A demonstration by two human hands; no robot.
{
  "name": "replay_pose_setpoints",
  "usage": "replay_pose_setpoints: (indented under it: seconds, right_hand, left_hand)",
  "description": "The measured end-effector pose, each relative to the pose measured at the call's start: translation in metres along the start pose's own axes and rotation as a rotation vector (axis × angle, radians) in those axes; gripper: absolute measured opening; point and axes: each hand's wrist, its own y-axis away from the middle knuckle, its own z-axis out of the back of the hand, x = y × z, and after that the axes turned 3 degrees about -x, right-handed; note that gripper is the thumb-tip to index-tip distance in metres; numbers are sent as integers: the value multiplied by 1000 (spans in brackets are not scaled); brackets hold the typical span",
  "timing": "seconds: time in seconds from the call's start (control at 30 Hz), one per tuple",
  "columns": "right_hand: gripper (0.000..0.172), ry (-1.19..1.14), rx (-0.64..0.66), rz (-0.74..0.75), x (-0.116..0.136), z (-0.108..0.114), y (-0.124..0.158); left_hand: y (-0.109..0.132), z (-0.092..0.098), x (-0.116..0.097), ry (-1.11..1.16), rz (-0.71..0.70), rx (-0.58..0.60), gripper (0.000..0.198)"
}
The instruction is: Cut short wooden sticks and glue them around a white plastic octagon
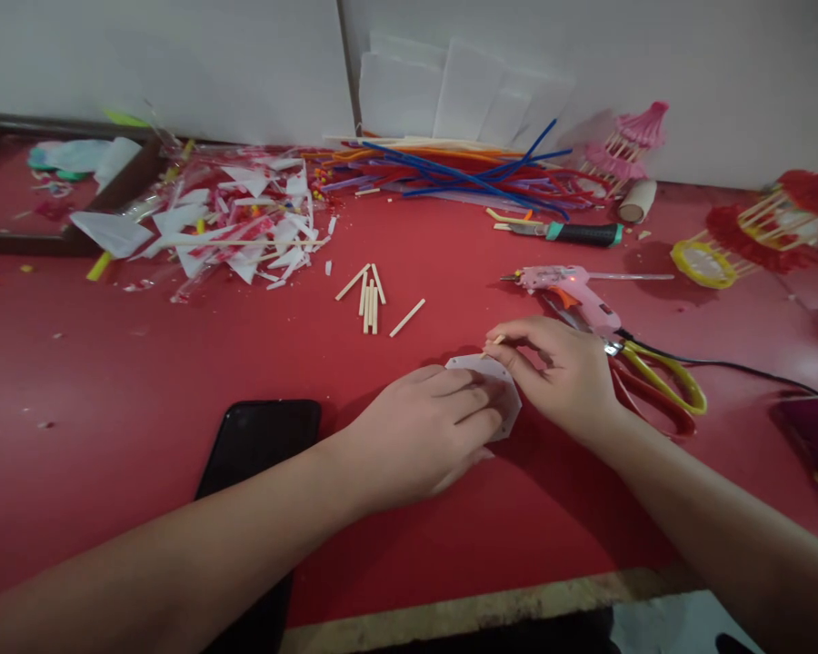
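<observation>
My left hand [429,427] rests over a small white many-sided card [511,407], its fingers bent across the top and holding it. Much of the card is hidden under those fingers. Small dark holes or dots show near its edge. My right hand [567,368] pinches a short wooden stick [499,340] between thumb and forefinger at the card's far edge. Whether the stick's lower end touches the card, I cannot tell. Beyond my hands lie several cut wooden sticks [370,307], with a single loose stick [407,318] beside them.
A pink glue gun [573,289] and scissors [661,377] lie right of my right hand; a utility knife [586,233] lies behind. Pipe cleaners [477,173] and paper scraps [252,218] line the back. A black phone [265,436] sits under my left forearm. Pink [631,136] and red [770,227] stick models stand right.
</observation>
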Motion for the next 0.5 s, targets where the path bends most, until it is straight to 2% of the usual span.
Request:
replay_pose_setpoints:
  seconds: [0.13,0.23,0.3,0.37,0.5]
  right_hand:
    - [11,-49,-7,-28,-5,5,-1]
    - [23,-56,-61,-155,-21,23,-7]
    - [27,104,-156,-281,-39,39,-11]
    - [32,316,-184,-379,-59,52,-12]
    - [34,373,-119,-385,-93,54,-8]
  left_hand:
    - [0,-1,0,6,21,3,25]
    - [1,0,0,19,29,-12,30]
    - [1,0,-1,18,30,-18,34]
    - [1,-1,-3,-1,38,-18,35]
    - [2,-3,-11,-93,51,-13,36]
